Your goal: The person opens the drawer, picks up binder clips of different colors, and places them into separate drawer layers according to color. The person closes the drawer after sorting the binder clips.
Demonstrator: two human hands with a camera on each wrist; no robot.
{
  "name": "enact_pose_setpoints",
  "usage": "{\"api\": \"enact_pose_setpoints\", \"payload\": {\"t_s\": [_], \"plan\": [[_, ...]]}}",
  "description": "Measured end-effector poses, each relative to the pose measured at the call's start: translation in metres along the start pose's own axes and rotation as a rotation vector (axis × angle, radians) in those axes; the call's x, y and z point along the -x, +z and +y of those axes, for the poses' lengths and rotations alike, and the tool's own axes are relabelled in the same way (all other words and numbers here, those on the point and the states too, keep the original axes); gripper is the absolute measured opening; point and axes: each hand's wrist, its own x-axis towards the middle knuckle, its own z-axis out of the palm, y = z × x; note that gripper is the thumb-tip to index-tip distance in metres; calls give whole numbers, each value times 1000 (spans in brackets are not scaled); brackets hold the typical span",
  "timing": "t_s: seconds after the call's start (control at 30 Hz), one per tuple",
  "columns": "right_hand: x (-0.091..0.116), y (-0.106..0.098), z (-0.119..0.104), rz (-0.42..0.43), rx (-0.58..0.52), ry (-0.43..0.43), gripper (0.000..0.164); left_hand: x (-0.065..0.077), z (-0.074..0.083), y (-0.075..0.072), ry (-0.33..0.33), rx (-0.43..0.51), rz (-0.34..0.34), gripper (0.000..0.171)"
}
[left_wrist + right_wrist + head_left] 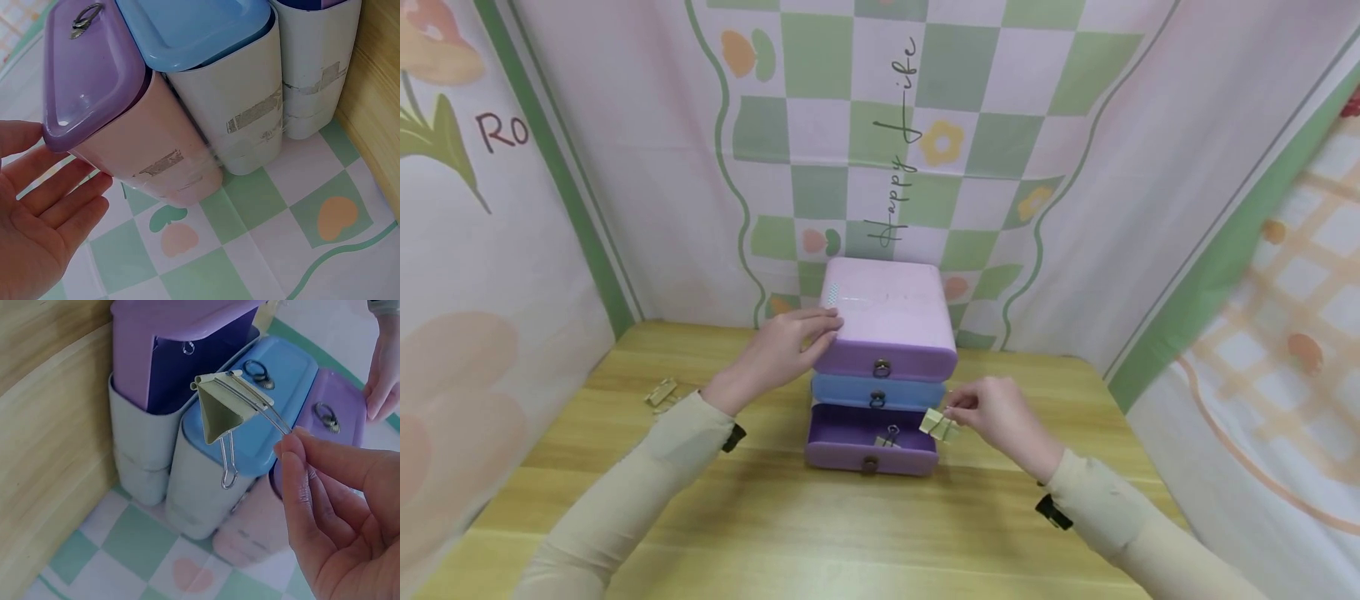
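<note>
A small three-tier drawer unit [887,304] stands on the table, pink on top, with purple, blue and purple fronts. Its bottom drawer [835,457] is pulled out, and a binder clip [887,440] lies inside. My right hand [1003,421] pinches a pale yellow binder clip [219,409] by one wire handle, just right of that drawer. The clip's other wire handle hangs down in the right wrist view. With fingers extended, my left hand [786,346] rests at the upper left edge of the unit; in the left wrist view its fingertips [100,184] are at the top tier's side.
More binder clips [661,392] lie on the wooden table [760,517] to the left, partly behind the left forearm. A checkered cloth [820,133] hangs close behind the unit. Printed curtains [1247,333] border the table on both sides.
</note>
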Motion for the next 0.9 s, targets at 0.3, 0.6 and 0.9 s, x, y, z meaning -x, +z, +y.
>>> {"api": "enact_pose_setpoints", "payload": {"t_s": [0.3, 0.6, 0.9], "plan": [[-7, 9, -12, -2, -4, -59, 5, 0, 0, -1, 3, -1, -4, 30], [-14, 20, -26, -20, 9, -47, 4, -1, -1, 0, 7, -5, -8, 30], [-24, 32, -33, -17, 4, -77, 5, 0, 1, -1, 3, -3, -2, 30]]}}
